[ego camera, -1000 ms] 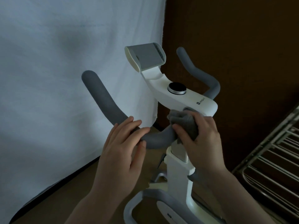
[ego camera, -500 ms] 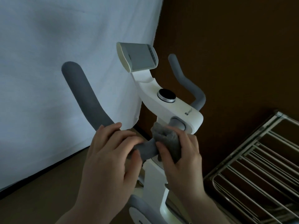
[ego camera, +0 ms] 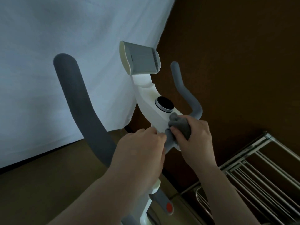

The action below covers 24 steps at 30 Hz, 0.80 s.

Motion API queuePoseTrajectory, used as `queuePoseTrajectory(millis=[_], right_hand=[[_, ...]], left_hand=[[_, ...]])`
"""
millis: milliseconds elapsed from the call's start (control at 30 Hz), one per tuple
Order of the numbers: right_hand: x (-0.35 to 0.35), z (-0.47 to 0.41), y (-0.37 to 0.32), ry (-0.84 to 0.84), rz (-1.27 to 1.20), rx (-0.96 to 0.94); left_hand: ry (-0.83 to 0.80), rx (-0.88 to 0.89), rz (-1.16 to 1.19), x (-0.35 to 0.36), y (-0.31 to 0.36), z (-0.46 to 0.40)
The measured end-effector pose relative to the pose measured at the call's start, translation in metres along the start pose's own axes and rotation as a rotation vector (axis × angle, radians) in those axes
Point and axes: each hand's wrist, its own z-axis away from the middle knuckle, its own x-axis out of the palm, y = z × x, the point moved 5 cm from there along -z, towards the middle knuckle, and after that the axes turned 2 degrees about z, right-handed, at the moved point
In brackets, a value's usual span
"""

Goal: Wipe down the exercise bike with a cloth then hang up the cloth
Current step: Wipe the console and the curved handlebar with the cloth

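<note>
Wiping is the step in hand. The right hand has the grey cloth bunched in a clenched grip, pressed against the near end of the white console of the exercise bike, just below the round dial. The left hand is curled round the grey handlebar close to the centre, steadying it, with its fingertips just beside the cloth.

By my reading, the next move calls for sweeping the cloth out along the bars or up toward the tilted holder. There's open room left, along the long bar in front of the white sheet. On the right, the far bar rises near the brown wall. The metal drying rack stands near right, a likely spot to hang the cloth later.
</note>
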Motion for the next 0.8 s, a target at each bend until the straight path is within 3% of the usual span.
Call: queuePoseTrajectory(millis=[167, 233, 400, 567, 667, 800], right_hand=[[-0.003, -0.006, 0.009, -0.185, -0.060, -0.049], [0.002, -0.021, 0.007, -0.210, -0.090, -0.044], [0.002, -0.028, 0.016, -0.190, -0.091, -0.090], [0.006, -0.044, 0.038, -0.094, -0.050, -0.011], [0.015, -0.046, 0.024, -0.049, -0.018, -0.093], [0.005, -0.047, 0.043, -0.148, -0.110, -0.207]], left_hand=[[0.078, -0.017, -0.018, 0.004, 0.004, -0.018], [-0.042, -0.026, -0.005, 0.022, 0.000, -0.027], [0.072, -0.114, 0.019, 0.026, -0.005, -0.033], [0.132, -0.136, -0.032, 0.029, -0.008, -0.035], [0.112, -0.201, -0.049, 0.039, -0.001, -0.042], [0.185, -0.237, -0.093, 0.042, -0.005, -0.048]])
